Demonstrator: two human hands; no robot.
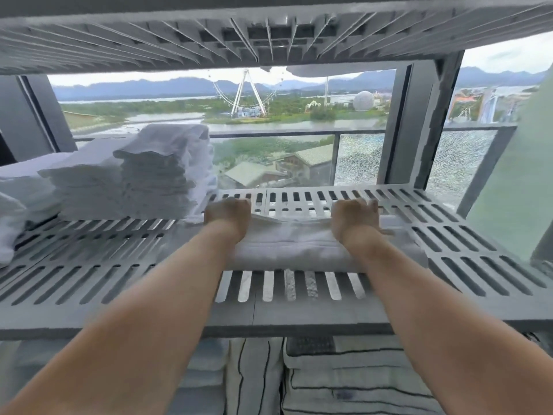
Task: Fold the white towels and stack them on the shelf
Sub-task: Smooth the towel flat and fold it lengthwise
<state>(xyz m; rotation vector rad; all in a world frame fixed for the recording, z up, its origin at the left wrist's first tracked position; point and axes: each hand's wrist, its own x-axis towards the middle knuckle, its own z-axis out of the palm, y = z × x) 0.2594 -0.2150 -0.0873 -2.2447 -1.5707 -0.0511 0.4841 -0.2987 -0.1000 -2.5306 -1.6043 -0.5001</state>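
A folded white towel [287, 250] lies flat on the grey slatted shelf [466, 244], right of centre. My left hand [229, 215] lies on the towel's far left corner and my right hand [356, 217] on its far right part, fingers curled over the far edge. Whether the fingers grip that edge or only press on it is hidden by the backs of the hands. To the left stands a tall stack of folded white towels [161, 172], with a lower, wider stack [86, 187] beside it.
More white cloth [12, 223] sits at the shelf's far left. Another slatted shelf [269, 34] hangs close overhead. Below the shelf lie striped folded linens [344, 378]. Behind is a window with a glass balcony rail [299, 133].
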